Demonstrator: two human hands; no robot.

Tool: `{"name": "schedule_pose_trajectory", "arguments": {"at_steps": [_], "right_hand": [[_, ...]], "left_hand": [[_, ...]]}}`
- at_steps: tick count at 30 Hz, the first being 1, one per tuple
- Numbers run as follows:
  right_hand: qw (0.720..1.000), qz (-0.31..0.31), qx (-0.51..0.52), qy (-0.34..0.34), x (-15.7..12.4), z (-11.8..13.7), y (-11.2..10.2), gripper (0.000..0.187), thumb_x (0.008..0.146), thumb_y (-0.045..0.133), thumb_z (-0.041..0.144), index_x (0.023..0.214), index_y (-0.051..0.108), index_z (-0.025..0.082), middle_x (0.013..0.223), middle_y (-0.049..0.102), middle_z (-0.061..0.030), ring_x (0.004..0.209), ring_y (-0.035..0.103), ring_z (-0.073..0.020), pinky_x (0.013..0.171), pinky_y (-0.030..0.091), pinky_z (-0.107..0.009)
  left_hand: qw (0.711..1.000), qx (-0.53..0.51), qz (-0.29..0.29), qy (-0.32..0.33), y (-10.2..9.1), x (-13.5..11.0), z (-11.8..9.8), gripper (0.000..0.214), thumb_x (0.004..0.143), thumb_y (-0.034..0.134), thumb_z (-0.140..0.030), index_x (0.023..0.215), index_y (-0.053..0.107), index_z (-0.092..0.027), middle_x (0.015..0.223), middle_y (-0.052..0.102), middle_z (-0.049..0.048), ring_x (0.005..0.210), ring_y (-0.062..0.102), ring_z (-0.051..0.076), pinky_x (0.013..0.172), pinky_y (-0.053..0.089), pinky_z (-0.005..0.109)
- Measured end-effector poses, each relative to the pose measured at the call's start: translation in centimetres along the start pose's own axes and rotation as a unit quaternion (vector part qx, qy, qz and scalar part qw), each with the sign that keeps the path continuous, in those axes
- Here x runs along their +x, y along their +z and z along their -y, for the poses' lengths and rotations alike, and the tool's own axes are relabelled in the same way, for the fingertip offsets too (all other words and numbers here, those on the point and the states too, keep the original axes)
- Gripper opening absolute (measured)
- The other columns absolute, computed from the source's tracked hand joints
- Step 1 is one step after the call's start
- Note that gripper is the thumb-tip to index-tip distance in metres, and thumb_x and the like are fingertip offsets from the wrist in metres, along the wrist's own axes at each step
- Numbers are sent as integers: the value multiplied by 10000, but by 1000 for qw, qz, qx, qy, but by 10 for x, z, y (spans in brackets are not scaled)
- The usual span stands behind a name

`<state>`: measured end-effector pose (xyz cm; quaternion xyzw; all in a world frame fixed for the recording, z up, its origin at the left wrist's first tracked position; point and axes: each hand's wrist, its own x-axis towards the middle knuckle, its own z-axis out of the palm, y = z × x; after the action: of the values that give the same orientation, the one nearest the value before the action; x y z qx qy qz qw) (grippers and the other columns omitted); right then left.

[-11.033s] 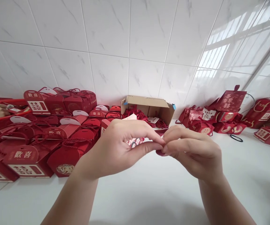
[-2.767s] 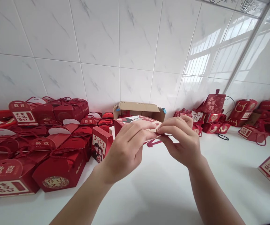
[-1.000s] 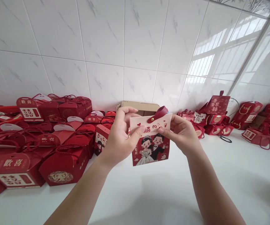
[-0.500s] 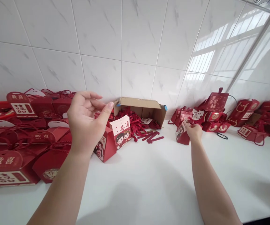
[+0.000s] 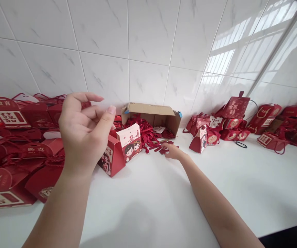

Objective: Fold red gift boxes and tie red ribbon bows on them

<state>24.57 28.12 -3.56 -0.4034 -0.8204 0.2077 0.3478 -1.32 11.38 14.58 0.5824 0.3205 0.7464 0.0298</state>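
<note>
My left hand (image 5: 83,131) is raised above the white counter (image 5: 163,203), fingers loosely apart, holding nothing. My right hand (image 5: 173,151) reaches far forward and lies low on the counter, its fingertips on a few loose red handle strips (image 5: 163,147). The strips spill from a cardboard box (image 5: 150,111) lying on its side against the wall. To the right of that hand stands a small red gift box with a cartoon couple (image 5: 200,139), free of both hands. Two similar boxes (image 5: 130,144) lean together just behind my left hand.
A large heap of red gift boxes with cord handles (image 5: 16,148) fills the left of the counter. More red boxes and bags (image 5: 241,120) line the tiled wall at the right. A black loop (image 5: 241,144) lies near them.
My right hand let go of the small cartoon-couple box by the right pile and moved left to the loose red strips. My left hand stayed raised and empty.
</note>
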Motion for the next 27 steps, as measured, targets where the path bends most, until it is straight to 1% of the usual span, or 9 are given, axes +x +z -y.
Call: {"name": "schedule_pose_trajectory", "arguments": {"at_steps": [5,8,12,14,17,19,21,23,27], "right_hand": [[995,-38,-9,97,-1,6,11,195,717,573,63,870,617,174,744,708,-50,773,659,-213,741,513,-335],[989,-73,15,128,5,18,6,138,765,523,90,837,612,168,704,691,-44,753,664,-199,762,521,-342],[981,-114,74,136,13,49,-7,162,829,480,216,940,584,161,841,692,-61,758,675,-181,699,559,-323],[976,-109,143,122,13,74,-15,204,855,466,287,999,564,182,897,692,-51,727,683,-165,615,571,-289],[940,-99,318,74,3,119,-25,223,811,585,351,966,570,192,878,691,-40,666,679,-161,511,560,-252],[929,-104,352,43,-7,149,-29,239,795,628,371,953,585,197,815,684,-26,627,669,-164,430,530,-230],[932,-117,344,8,-19,175,-32,218,798,645,359,940,608,198,783,683,-21,592,660,-155,421,528,-232],[934,-132,330,-41,-30,193,-34,170,807,653,327,917,626,199,757,682,-20,580,657,-148,459,551,-249],[932,-140,310,-126,-44,208,-36,142,816,664,259,949,634,221,768,688,-27,652,677,-165,502,576,-263]], "left_hand": [[999,-9,24,-34,-1,0,-3,217,769,631,-110,928,512,-197,485,524,-86,457,512,88,497,425,230],[997,10,45,-55,-1,-1,-3,215,761,638,-136,922,512,-201,493,529,-77,480,515,94,499,417,225],[991,56,98,-76,-1,-3,-1,129,773,636,-212,866,545,-207,548,553,-50,520,537,107,490,408,225],[979,92,158,-86,2,-5,3,99,776,635,-250,832,567,-206,629,598,-26,560,563,116,501,427,230],[950,132,261,-111,8,-11,6,122,775,643,-303,830,583,-212,755,638,-2,642,600,135,545,473,248],[936,127,306,-121,14,-17,6,138,777,642,-320,847,577,-219,795,641,3,690,613,148,573,495,263],[934,107,319,-120,20,-23,3,140,780,640,-312,854,562,-222,796,636,2,716,619,157,602,510,279],[941,82,309,-112,23,-27,-1,128,784,638,-293,836,549,-217,786,630,1,721,621,157,627,517,287],[958,44,268,-89,25,-31,-9,155,779,650,-274,881,550,-213,849,622,17,762,622,157,665,523,291]]}}
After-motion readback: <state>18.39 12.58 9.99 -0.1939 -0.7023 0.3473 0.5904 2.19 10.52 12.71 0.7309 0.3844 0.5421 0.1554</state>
